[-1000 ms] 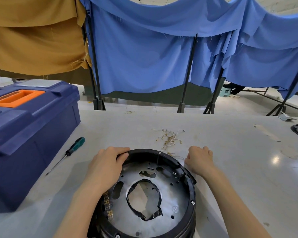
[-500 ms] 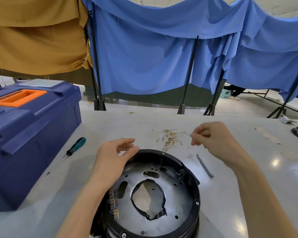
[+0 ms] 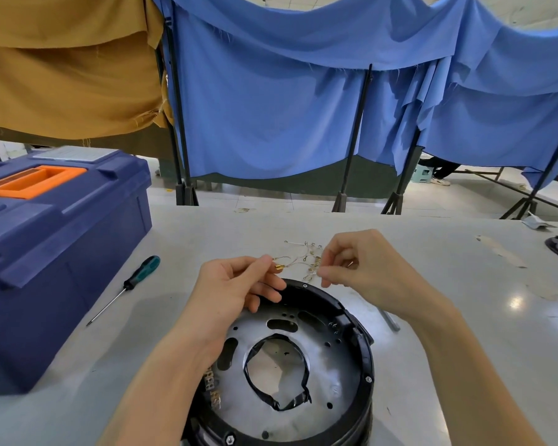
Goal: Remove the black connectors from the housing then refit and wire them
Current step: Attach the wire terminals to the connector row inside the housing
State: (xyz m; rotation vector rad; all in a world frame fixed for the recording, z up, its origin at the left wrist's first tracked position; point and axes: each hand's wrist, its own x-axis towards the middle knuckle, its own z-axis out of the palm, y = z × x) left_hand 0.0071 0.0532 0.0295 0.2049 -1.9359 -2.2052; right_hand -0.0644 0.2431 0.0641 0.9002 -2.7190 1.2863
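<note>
Left hand (image 3: 236, 291) pinches the gold-terminal end of a thin pale wire (image 3: 279, 268) between thumb and forefinger; its other fingers curl loosely above the far rim of the round black housing with a silver metal plate (image 3: 366, 358). Right hand (image 3: 364, 272) pinches the wire's other end, fingers drawn in tight. The wire spans the gap between the hands, just over the housing's far edge and on the near side of a tangled heap of loose gold-tipped wires (image 3: 311, 252).

The housing sits near centre on the pale grey table (image 3: 464, 317). A black block on its right inner wall (image 3: 347, 321) may be one of the black connectors; cannot confirm. Row of brass terminals (image 3: 211, 386) on the left inner wall, partly behind the left forearm.

Risks as I judge them:
- The wire may be snagged in the heap; pulling could drag the whole tangle along
- A hard pull from both ends could strain the terminal's crimp
- Neither hand steadies the housing, so it may slide when a wire is pushed in
- The terminals look alike, so a wire could go to the wrong post
- A slim grey metal tool (image 3: 390, 321) lies just right of the housing, under the right wrist, and is easily knocked
</note>
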